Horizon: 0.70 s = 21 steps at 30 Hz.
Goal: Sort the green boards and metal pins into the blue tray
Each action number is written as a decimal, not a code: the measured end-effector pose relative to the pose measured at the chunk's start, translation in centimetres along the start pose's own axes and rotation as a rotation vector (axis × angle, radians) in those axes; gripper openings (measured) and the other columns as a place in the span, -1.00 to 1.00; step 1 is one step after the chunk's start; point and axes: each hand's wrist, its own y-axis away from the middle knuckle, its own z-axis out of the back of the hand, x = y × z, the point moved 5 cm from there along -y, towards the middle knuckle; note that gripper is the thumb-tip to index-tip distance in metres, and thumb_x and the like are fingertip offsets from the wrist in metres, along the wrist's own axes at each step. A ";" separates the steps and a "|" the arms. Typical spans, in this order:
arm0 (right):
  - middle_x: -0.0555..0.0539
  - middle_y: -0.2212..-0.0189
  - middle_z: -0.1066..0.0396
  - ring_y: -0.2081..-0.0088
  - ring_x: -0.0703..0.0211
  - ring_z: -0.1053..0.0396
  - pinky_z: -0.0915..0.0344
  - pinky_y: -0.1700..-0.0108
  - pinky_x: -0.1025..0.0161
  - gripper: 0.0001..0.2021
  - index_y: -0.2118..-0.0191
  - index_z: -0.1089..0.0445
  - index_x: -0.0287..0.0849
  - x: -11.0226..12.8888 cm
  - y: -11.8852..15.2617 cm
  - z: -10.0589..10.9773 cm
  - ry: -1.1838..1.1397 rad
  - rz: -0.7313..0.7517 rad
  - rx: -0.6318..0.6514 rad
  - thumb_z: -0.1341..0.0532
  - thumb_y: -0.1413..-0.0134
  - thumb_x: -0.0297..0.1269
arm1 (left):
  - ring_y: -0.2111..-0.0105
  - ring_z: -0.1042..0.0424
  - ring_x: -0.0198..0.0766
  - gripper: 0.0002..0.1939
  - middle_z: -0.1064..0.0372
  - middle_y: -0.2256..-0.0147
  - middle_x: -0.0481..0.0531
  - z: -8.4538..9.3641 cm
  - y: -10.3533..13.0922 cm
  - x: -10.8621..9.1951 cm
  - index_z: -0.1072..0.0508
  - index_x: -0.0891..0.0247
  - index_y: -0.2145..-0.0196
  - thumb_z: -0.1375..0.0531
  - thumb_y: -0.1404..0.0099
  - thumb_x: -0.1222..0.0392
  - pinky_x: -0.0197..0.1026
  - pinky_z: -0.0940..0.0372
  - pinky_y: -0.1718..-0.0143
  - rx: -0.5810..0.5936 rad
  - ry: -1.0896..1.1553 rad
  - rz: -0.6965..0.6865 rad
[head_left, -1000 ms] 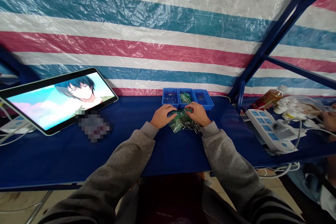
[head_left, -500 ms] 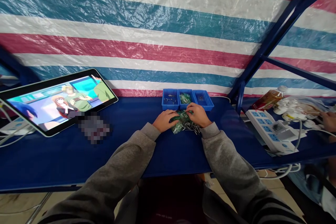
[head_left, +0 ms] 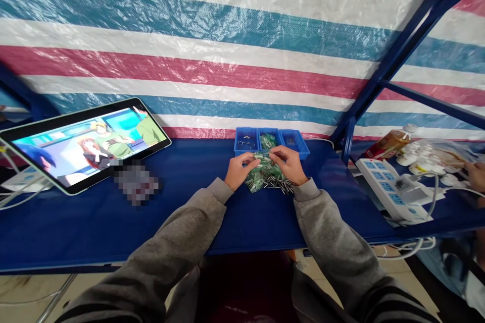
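Observation:
Both hands meet over a pile on the blue table. My left hand [head_left: 239, 169] and my right hand [head_left: 289, 163] are closed, pinching a small clear green-tinted plastic bag [head_left: 262, 155] between them. Below it lie more green plastic bags [head_left: 256, 181] and a heap of thin metal pins or rivets [head_left: 278, 184]; their exact kind is too small to make out. Just behind my hands stand three joined blue trays. The left tray [head_left: 238, 150] has a few metal pins in it, the middle tray [head_left: 268, 132] holds green bags, and the right tray [head_left: 302, 145] holds a few tiny pieces.
A tablet [head_left: 91, 146] playing a cartoon leans at the left, with a blurred-out item [head_left: 137, 182] before it. At the right are a white power strip [head_left: 390, 186], a drink bottle [head_left: 390, 141], white containers [head_left: 422, 159] and another person's hand [head_left: 475, 176]. Striped sheeting [head_left: 227, 75] hangs behind.
My hands have come closer together, both thumbs now at the upper edge of a small bag held up over the pile. The trays and pile have stayed put.

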 end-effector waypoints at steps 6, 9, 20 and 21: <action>-0.04 0.44 -0.45 0.43 0.12 -0.46 -0.43 0.33 0.18 -0.75 0.20 -0.35 -0.14 -0.9 0.1 -0.1 -0.048 -0.039 -0.012 -0.24 -0.07 -0.10 | 0.34 -0.49 -0.18 -0.68 -0.46 0.39 0.04 0.2 -0.9 0.5 -0.47 0.30 0.38 -0.25 -0.18 -0.05 -0.18 -0.41 0.27 -0.001 0.070 0.009; 0.00 0.45 -0.43 0.46 0.15 -0.45 -0.42 0.35 0.21 -0.74 0.15 -0.29 -0.11 -0.8 0.2 0.0 -0.034 -0.037 -0.036 -0.23 -0.09 -0.12 | 0.30 -0.49 -0.15 -0.67 -0.47 0.34 0.06 0.3 -1.4 0.7 -0.47 0.30 0.37 -0.26 -0.17 -0.08 -0.18 -0.41 0.26 -0.032 0.045 -0.015; -0.17 0.13 -0.40 0.17 0.06 -0.42 -0.43 0.22 0.14 -0.75 0.08 -0.41 -0.09 0.1 0.6 0.2 0.246 0.229 0.069 -0.05 -0.21 -0.34 | 0.49 -0.46 -0.25 -0.43 -0.40 0.50 -0.08 -0.4 -2.4 0.6 -0.30 0.23 -0.08 -0.29 -0.17 -0.01 -0.17 -0.44 0.35 0.106 0.269 0.086; -0.18 0.12 -0.38 0.14 0.05 -0.41 -0.44 0.21 0.13 -0.77 0.12 -0.43 -0.09 0.1 0.6 0.3 0.261 0.252 0.042 -0.07 -0.21 -0.33 | 0.48 -0.45 -0.25 -0.41 -0.40 0.49 -0.07 -0.7 -2.3 0.5 -0.26 0.21 -0.13 -0.27 -0.20 -0.02 -0.17 -0.44 0.34 0.135 0.269 0.089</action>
